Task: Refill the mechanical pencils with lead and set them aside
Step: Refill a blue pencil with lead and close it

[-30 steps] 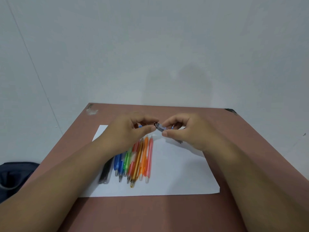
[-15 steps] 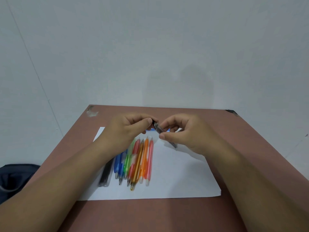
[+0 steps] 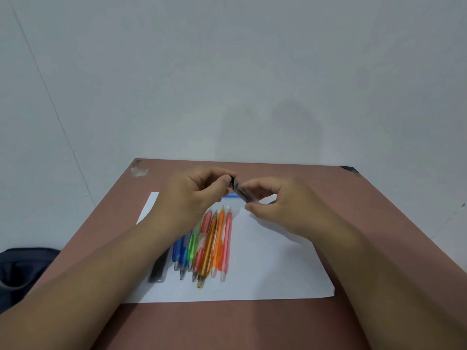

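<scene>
Two hands meet over the far part of the paper sheet (image 3: 265, 261) in the head view. The right hand (image 3: 280, 208) pinches a dark, translucent mechanical pencil (image 3: 243, 193); at its 10 o'clock end the left hand (image 3: 197, 195) clamps fingertips on a small black cap (image 3: 231, 180). Likely the cap is coming off or going on; which is unclear. At 6 o'clock lies the row of coloured pencils (image 3: 209, 246). The next move needs a steady, straight pull or push.

A plain desk setup, perhaps a study corner or office: a brown table (image 3: 278, 324) stands against a bare white wall (image 3: 227, 72), with a paper sheet (image 3: 265, 261) bearing colored pencils (image 3: 209, 243), and a dark bag (image 3: 22, 269) beside it.
</scene>
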The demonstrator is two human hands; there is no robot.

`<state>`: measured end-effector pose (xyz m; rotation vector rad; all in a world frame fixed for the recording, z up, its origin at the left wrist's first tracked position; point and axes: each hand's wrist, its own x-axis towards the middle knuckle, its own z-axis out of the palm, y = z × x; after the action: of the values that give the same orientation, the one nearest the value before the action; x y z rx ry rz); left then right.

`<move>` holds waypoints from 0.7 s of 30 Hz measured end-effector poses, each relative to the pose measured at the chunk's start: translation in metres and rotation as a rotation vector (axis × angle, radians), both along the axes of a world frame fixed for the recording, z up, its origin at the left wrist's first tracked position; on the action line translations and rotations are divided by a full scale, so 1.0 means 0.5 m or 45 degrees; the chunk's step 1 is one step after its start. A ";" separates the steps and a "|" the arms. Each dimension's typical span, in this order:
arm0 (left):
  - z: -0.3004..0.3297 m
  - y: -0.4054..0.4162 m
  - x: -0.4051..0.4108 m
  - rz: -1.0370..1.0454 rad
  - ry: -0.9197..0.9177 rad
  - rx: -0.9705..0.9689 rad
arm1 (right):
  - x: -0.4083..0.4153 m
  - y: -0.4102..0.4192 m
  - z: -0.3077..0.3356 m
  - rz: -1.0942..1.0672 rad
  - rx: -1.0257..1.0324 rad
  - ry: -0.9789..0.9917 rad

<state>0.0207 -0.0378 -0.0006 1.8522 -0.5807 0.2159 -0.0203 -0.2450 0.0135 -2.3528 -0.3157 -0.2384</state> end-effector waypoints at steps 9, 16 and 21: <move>-0.004 -0.018 -0.016 -0.037 0.030 0.114 | 0.006 -0.006 -0.002 -0.174 0.176 -0.133; -0.001 -0.029 -0.020 -0.058 0.190 -0.048 | 0.024 -0.014 -0.013 -0.183 0.019 -0.271; 0.004 -0.032 -0.022 -0.070 0.289 -0.175 | 0.033 -0.018 -0.023 -0.174 -0.033 -0.309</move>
<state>0.0097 -0.0537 0.0013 1.6968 -0.4473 0.0074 -0.0039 -0.2542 0.0022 -2.3764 -0.2749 -0.5910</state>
